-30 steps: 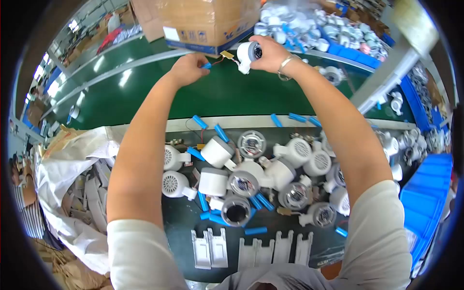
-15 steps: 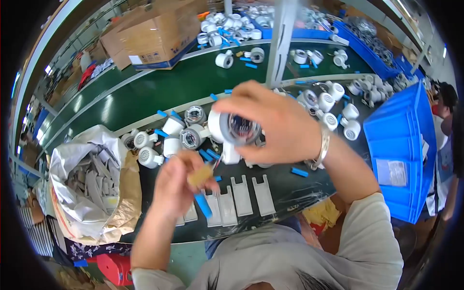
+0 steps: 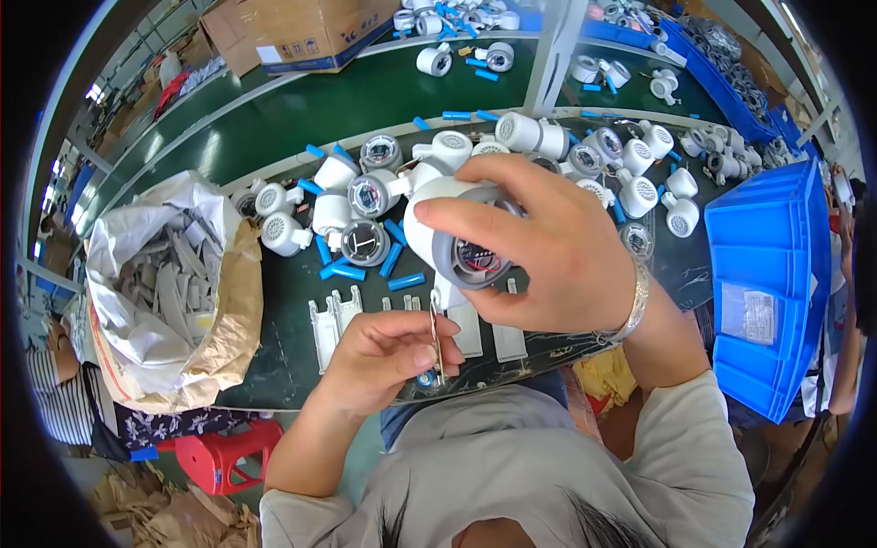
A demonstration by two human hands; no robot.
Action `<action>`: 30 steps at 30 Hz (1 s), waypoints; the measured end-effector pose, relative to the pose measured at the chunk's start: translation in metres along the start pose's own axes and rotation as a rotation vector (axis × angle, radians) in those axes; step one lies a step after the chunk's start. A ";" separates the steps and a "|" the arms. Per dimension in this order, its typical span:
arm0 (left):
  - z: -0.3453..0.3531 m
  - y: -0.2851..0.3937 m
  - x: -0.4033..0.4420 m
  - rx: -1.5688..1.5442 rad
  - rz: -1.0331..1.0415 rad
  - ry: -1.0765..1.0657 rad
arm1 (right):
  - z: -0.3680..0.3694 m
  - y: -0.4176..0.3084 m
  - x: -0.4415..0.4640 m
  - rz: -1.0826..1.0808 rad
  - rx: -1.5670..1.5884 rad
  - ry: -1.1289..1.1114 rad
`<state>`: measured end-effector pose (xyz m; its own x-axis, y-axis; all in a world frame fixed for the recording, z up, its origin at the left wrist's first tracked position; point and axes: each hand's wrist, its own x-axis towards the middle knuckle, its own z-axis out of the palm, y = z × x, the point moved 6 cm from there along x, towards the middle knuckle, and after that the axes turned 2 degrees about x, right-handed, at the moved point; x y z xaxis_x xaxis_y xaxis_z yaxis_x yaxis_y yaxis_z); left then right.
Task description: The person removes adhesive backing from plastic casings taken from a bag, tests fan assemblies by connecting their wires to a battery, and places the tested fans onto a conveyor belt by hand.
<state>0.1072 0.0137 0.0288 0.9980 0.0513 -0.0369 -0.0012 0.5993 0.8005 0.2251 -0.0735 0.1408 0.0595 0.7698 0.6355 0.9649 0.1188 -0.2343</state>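
Observation:
My right hand [image 3: 557, 251] is wrapped around a white round housing [image 3: 427, 224] with a grey rim, its open end showing red wires and electronics. In my left hand [image 3: 388, 356], lower and nearer my body, a thin board [image 3: 436, 336] is pinched edge-on between thumb and fingers. The end of a blue cylindrical cell [image 3: 425, 377] shows just below that thumb. White slotted plates [image 3: 510, 342] lie on the dark bench around the left hand. Behind both hands, several similar white housings [image 3: 367, 242] and loose blue cells [image 3: 406, 281] are spread out.
A sack [image 3: 242, 301] of grey-white plastic parts stands at the left. To the right is a tilted blue bin [image 3: 763, 274]. A green conveyor surface [image 3: 347, 96] runs behind the bench, with a cardboard box [image 3: 311, 32] and a metal post [image 3: 555, 64]. A red stool [image 3: 215, 457] is below left.
The left hand has moved right and down, turning the tan board edge-on. The right hand, still holding the housing, has come slightly lower. The camera view has tilted down.

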 end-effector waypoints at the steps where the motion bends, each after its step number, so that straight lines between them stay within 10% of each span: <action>1: -0.002 -0.001 -0.003 0.029 0.002 0.029 | 0.001 -0.001 0.000 0.008 0.011 0.005; 30: -0.016 -0.008 -0.075 0.281 0.168 0.118 | 0.047 -0.028 -0.018 -0.076 0.462 0.182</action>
<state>0.0312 0.0174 0.0156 0.9712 0.2321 0.0537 -0.1311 0.3324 0.9340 0.1852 -0.0613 0.1009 0.0766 0.6313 0.7718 0.7565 0.4674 -0.4574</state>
